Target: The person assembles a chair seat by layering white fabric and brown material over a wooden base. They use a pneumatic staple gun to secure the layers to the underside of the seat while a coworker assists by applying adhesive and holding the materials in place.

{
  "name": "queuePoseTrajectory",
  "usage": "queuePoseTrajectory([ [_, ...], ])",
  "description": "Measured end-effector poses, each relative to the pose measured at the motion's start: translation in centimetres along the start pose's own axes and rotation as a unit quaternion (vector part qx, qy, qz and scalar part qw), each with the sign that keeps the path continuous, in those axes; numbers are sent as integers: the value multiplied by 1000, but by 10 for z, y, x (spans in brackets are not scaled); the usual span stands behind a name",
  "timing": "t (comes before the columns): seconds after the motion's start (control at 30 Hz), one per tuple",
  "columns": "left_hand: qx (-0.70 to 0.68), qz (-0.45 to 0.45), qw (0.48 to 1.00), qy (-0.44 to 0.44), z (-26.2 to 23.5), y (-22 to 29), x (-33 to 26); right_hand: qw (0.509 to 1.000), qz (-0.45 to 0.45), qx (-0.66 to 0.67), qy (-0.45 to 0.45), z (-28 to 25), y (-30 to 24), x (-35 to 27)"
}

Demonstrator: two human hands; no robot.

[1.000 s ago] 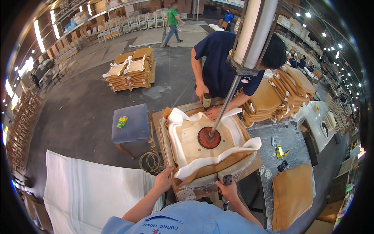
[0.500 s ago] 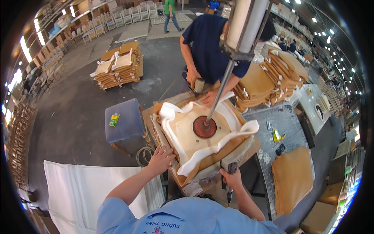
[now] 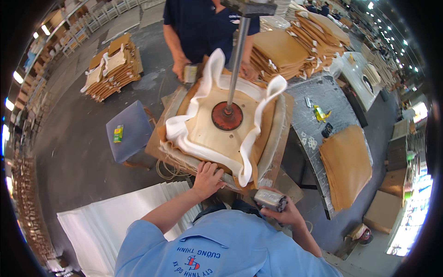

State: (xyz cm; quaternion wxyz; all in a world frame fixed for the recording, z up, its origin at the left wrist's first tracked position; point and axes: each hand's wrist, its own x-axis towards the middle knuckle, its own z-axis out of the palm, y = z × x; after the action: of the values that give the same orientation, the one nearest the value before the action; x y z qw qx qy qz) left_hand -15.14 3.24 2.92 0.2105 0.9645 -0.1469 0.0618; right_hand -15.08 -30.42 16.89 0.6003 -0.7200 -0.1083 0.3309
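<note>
The seat cushion (image 3: 226,134) is pinned mid-bench by a red press disc (image 3: 227,116) — so its covering (white, with tan) can be pulled taut. The left hand (image 3: 206,179) presses its near edge, fingers curled; the right hand (image 3: 282,213) grips a stapler (image 3: 270,199).

Press rod (image 3: 237,55) and red disc (image 3: 227,116) block the seat centre; a co-worker's hands (image 3: 181,69) crowd the far edge.
</note>
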Motion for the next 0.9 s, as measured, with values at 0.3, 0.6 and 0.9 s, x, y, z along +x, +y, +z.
queuePoseTrajectory([
  [0.3, -157, 36, 984, 78, 27, 50, 55, 983, 58, -46, 166, -3, 54, 47],
  [0.6, -87, -39, 995, -29, 39, 56, 119, 971, 84, -63, 214, -64, 72, 95],
  [0.9, -88, -48, 989, -108, 63, 67, 170, 960, 24, -159, 230, -112, 75, 120],
])
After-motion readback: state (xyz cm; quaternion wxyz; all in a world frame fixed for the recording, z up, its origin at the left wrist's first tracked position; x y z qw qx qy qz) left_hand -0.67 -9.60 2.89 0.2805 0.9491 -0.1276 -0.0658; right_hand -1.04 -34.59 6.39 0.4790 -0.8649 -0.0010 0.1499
